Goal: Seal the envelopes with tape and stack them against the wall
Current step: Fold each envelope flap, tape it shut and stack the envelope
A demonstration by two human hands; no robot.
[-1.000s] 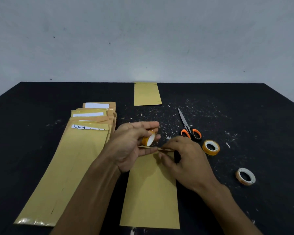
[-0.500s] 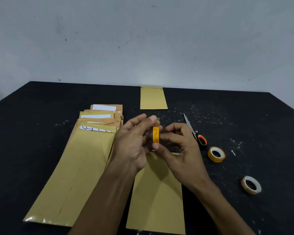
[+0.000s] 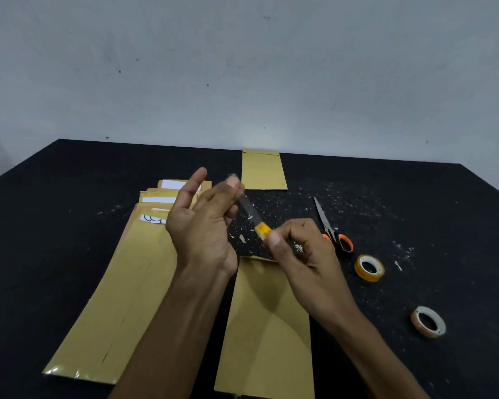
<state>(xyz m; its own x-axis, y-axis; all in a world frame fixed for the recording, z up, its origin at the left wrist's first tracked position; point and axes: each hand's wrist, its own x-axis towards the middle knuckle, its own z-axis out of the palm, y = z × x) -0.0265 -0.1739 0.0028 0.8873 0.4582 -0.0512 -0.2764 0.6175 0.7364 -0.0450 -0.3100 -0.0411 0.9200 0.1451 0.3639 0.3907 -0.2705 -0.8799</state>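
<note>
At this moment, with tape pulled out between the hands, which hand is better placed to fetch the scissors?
Right. The right hand holds the roll close beside the scissors. The left hand pinches the strip's free end, farther away. It would probably have to put down the roll first.

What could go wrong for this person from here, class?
1. The clear tape strip stretched between the left hand and the roll in the right hand hangs free above the table; it may twist and stick to itself.
2. White debris litters the table; a dipping strip could pick it up.
3. The scissors lie aside while both hands are busy.
</note>
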